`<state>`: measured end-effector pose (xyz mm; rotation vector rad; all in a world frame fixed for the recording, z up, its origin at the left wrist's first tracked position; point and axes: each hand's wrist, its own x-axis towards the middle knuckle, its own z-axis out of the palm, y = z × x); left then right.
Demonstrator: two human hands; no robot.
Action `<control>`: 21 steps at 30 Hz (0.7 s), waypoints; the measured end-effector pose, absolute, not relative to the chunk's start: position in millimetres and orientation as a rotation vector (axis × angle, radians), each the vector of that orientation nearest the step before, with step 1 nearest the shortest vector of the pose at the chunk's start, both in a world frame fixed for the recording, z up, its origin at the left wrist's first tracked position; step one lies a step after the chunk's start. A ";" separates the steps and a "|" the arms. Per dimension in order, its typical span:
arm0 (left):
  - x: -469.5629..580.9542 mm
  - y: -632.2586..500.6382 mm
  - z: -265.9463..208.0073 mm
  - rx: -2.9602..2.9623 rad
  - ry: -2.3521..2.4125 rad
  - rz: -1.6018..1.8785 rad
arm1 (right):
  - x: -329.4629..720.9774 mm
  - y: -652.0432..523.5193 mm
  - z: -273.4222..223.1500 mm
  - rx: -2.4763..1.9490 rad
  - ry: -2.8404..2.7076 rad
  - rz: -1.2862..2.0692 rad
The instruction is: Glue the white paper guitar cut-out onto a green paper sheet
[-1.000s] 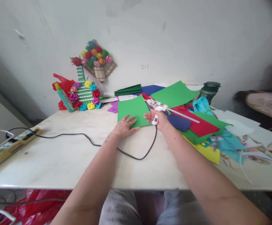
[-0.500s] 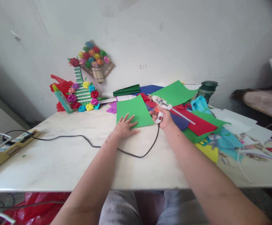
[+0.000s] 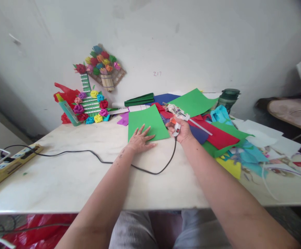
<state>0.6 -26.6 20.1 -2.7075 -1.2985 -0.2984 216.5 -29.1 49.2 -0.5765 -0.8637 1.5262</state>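
Observation:
My left hand (image 3: 141,140) lies flat with fingers spread on the lower edge of a green sheet (image 3: 146,121). That sheet rests on the pale table (image 3: 83,183). In my right hand (image 3: 181,130) is a white hot glue gun (image 3: 176,128), gripped by its handle, its nozzle tilted up and to the left. A clear glue stick (image 3: 200,127) juts from its back end. From the handle a black cord (image 3: 152,172) loops down and runs left across the table, passing by my left forearm.
A yellow power strip (image 3: 12,166) lies at the left edge. Behind it stand a glue bottle (image 3: 69,110) and a guitar-shaped craft with paper roses (image 3: 92,103). Coloured sheets, among them a red one (image 3: 220,135), pile up on the right near a dark green bottle (image 3: 228,100).
My left hand has slid very slightly to the right along the green sheet's lower edge. My right hand keeps its hold on the glue gun, almost unmoved.

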 end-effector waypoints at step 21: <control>-21.3 -31.1 24.7 -2.650 -1.532 -0.170 | 218.1 -28.7 47.0 -0.543 -0.849 1.524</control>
